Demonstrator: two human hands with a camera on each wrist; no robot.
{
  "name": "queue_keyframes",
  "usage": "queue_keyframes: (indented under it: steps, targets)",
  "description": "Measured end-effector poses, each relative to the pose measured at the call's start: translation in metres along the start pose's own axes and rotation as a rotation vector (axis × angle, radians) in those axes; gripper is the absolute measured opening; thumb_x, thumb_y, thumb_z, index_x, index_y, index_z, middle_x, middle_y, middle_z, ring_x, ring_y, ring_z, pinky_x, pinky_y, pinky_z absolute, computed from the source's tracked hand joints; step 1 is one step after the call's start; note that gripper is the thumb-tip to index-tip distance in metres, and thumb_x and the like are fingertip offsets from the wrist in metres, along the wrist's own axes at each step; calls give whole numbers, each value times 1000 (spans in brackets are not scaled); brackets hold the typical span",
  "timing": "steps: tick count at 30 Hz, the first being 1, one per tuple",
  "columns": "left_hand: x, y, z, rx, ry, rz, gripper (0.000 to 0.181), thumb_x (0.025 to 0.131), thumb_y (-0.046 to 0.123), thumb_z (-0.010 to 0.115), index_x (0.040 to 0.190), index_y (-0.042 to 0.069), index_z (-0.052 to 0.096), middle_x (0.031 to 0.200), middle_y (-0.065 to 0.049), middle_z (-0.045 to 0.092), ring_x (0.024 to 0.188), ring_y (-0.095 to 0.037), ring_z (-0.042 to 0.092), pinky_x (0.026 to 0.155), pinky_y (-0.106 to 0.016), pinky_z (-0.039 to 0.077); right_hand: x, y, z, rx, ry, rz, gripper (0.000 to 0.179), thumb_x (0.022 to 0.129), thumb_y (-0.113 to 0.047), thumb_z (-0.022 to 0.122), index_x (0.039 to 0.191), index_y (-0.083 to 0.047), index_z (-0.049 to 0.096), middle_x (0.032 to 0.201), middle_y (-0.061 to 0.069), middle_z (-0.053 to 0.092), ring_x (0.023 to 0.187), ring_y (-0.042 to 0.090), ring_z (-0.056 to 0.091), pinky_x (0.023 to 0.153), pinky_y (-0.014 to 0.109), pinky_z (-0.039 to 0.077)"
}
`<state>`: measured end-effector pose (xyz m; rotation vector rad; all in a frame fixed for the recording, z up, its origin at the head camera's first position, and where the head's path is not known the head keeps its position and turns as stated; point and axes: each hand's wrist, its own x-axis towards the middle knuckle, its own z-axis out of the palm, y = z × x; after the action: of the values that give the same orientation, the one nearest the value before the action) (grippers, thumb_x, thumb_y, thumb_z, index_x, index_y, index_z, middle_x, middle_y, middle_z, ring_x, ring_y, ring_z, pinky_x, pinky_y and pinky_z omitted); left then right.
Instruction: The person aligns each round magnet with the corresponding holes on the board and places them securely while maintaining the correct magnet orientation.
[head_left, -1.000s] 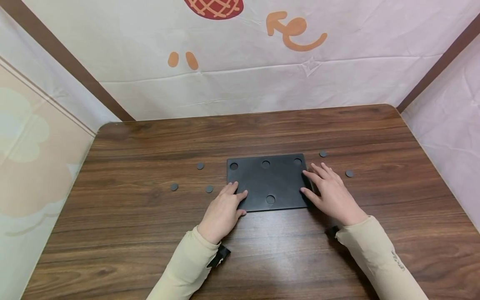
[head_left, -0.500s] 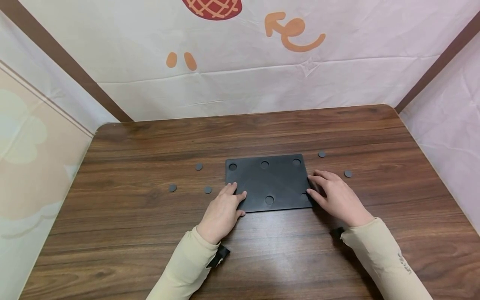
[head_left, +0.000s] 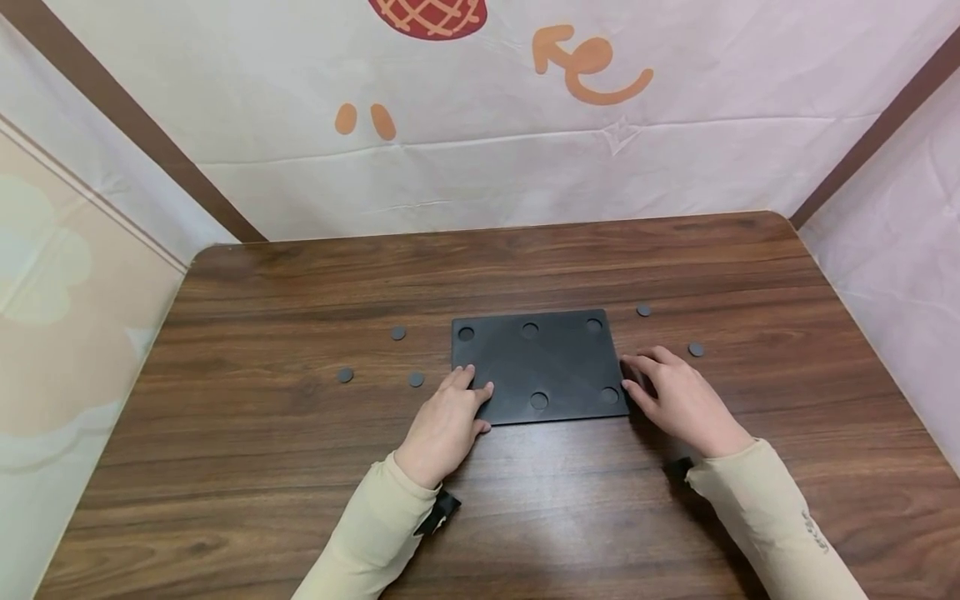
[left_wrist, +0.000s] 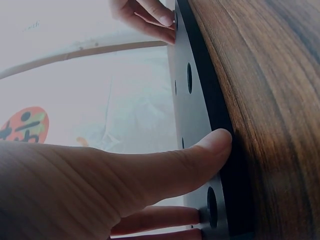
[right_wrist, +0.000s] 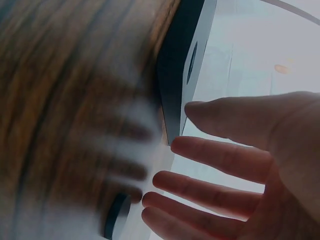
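Observation:
A flat black rectangular board (head_left: 543,358) with several round recesses lies on the wooden table. My left hand (head_left: 444,429) rests on its near left corner; in the left wrist view the thumb (left_wrist: 200,157) presses the near edge while the fingers lie on top. Beside the right edge is my right hand (head_left: 678,400), holding nothing, its fingers spread and slightly bent. Its fingertips are close to that edge; I cannot tell whether they touch. Left of the board lie three small dark grey discs (head_left: 416,380). Two more discs (head_left: 696,349) lie to its right, past the right hand.
The brown wood-grain table (head_left: 300,500) has its far edge close to a white printed cloth wall (head_left: 480,167). More cloth hangs at both sides. A black strap (head_left: 437,512) shows at the left sleeve cuff.
My right hand has drawn back to the right, off the board's top, uncovering the near right recess. My left hand stays on the board. The discs keep their places.

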<state>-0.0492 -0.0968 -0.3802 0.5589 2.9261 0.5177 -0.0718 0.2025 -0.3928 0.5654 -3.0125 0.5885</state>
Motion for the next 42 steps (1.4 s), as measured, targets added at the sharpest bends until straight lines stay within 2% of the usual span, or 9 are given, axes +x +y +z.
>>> queue_keyframes:
  steps: [10, 18, 25, 28, 35, 42]
  targets:
    - [0, 2, -1, 1, -1, -4, 44, 81, 15, 76, 121, 0, 66, 134, -29, 52, 128, -42, 47, 98, -47, 47, -5, 3, -2, -16, 23, -10, 24, 86, -11, 68, 107, 1, 71, 94, 12, 61, 74, 19, 54, 65, 37, 47]
    - [0, 2, 0, 6, 4, -7, 44, 81, 16, 76, 121, 1, 66, 134, -29, 52, 128, -41, 47, 97, -46, 48, -7, 5, -6, -19, -1, 8, 21, 85, -11, 70, 103, 1, 72, 90, 10, 58, 71, 16, 50, 63, 35, 45]
    - [1, 2, 1, 7, -5, -10, 44, 81, 15, 75, 121, 1, 66, 134, -28, 52, 129, -41, 47, 98, -46, 48, -9, 8, -9, -12, -42, 33, 19, 84, -12, 72, 100, -3, 73, 84, 6, 54, 66, 13, 42, 58, 30, 38]
    - [1, 2, 1, 2, -5, -12, 44, 81, 15, 75, 121, 1, 66, 134, -28, 52, 129, -41, 47, 98, -46, 47, -10, 10, -10, -10, -51, 34, 18, 83, -12, 73, 99, -4, 73, 84, 5, 54, 66, 13, 43, 59, 31, 39]
    - [0, 2, 0, -18, -8, -19, 44, 81, 16, 75, 122, 1, 66, 136, -29, 50, 130, -42, 45, 99, -47, 47, -12, 11, -12, 0, -71, 45, 21, 82, -16, 75, 100, -4, 73, 92, 8, 60, 72, 17, 54, 65, 39, 48]
    - [-1, 2, 1, -14, -6, -18, 44, 82, 16, 75, 122, 1, 66, 136, -29, 50, 130, -41, 46, 98, -46, 47, -15, 13, -13, -2, -87, 46, 22, 80, -15, 77, 100, -5, 72, 90, 7, 58, 68, 14, 50, 61, 35, 45]
